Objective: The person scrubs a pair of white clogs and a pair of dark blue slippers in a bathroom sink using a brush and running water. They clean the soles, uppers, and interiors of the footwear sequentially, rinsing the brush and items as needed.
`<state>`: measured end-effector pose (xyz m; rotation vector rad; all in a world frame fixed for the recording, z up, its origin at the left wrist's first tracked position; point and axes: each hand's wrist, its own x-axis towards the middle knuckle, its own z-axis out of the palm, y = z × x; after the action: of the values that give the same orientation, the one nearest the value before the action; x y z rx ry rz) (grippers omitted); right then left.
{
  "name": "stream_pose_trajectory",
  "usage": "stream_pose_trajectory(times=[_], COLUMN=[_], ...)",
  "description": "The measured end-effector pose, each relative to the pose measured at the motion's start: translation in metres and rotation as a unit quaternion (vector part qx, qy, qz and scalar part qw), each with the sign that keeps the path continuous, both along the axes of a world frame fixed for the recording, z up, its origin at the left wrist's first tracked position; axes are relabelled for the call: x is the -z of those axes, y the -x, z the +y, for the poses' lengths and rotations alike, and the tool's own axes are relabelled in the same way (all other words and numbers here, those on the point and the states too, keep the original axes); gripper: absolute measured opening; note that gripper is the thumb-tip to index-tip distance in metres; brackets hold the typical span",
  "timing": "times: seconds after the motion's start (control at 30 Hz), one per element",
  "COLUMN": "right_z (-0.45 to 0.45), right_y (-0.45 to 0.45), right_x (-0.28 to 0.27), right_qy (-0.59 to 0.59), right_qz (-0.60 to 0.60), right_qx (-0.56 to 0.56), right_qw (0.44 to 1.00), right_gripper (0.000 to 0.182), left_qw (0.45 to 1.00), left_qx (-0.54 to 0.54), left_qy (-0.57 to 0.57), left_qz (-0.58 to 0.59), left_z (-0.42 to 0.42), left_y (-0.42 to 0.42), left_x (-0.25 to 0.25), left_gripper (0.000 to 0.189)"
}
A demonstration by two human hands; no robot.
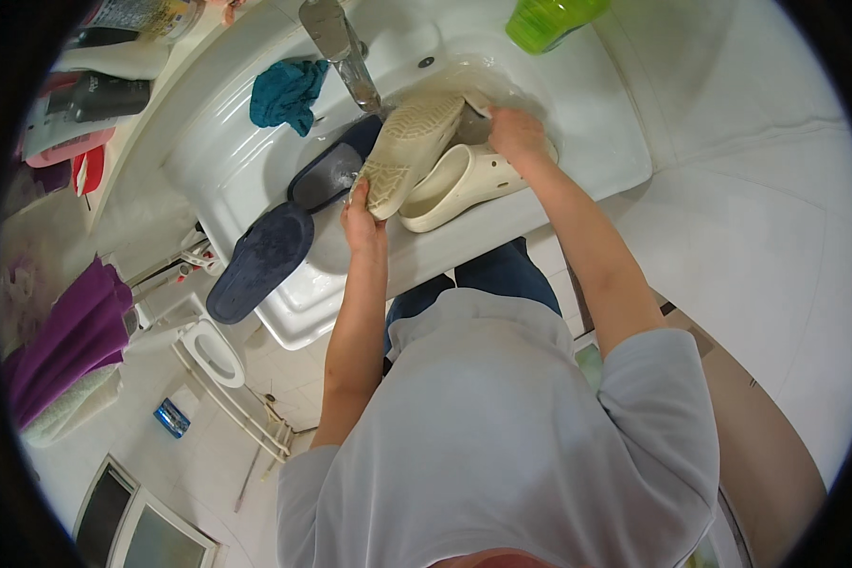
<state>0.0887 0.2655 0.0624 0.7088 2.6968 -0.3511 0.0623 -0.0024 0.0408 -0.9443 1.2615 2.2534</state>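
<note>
My left hand (366, 224) grips one end of a cream foam clog (412, 142), whose patterned sole faces up over the washbasin (596, 121). At the clog's far end, my right hand (517, 138) is closed near a pale strap-like part; whether it holds that strap or something else, I cannot tell. A second cream clog (461, 184) lies on its side at the basin's near edge, under my right wrist. One navy slipper (334, 174) rests in the basin below the faucet (351, 60). Another navy slipper (259, 263) lies sole up across the basin's left edge.
A teal cloth (284, 96) lies on the basin ledge left of the faucet. A green bottle (550, 21) stands at the far right of the basin. Several toiletry bottles (106, 96) crowd a shelf at the left. Beyond the basin are a purple towel (78, 341) and a toilet (214, 351).
</note>
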Motion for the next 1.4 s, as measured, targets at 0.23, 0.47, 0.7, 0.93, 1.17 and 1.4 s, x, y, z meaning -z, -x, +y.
stream_pose_trajectory(times=[0.23,0.47,0.7,0.93,1.17,1.4], right_z=[-0.016,0.014,-0.043,0.012,-0.068,-0.139], right_y=[-0.016,-0.004,0.001,0.014,-0.003,-0.039], right_x=[-0.034,0.017,-0.03,0.019,-0.027,-0.064], right_qy=[0.082,0.013,0.11,0.033,0.072,0.134], right_qz=[0.057,0.089,0.069,0.056,0.053,0.132], right_qx=[0.002,-0.034,-0.103,0.008,-0.159,-0.257], right_qw=[0.995,0.995,0.986,0.998,0.983,0.948], right_gripper=[0.038,0.034,0.033,0.035,0.035,0.043], left_qw=[1.0,0.995,0.986,0.982,0.999,0.991], left_qx=[-0.014,0.064,0.099,0.163,0.011,-0.122], left_qy=[0.007,0.057,0.102,0.062,-0.033,-0.054], left_qz=[-0.01,0.045,0.092,0.067,-0.009,-0.003], left_z=[-0.007,0.006,-0.007,-0.018,-0.002,0.008], left_y=[-0.003,0.0,0.006,0.01,0.009,0.005], left_x=[0.015,0.002,0.008,0.002,0.0,0.036], left_gripper=[0.03,0.026,0.028,0.037,0.057,0.064])
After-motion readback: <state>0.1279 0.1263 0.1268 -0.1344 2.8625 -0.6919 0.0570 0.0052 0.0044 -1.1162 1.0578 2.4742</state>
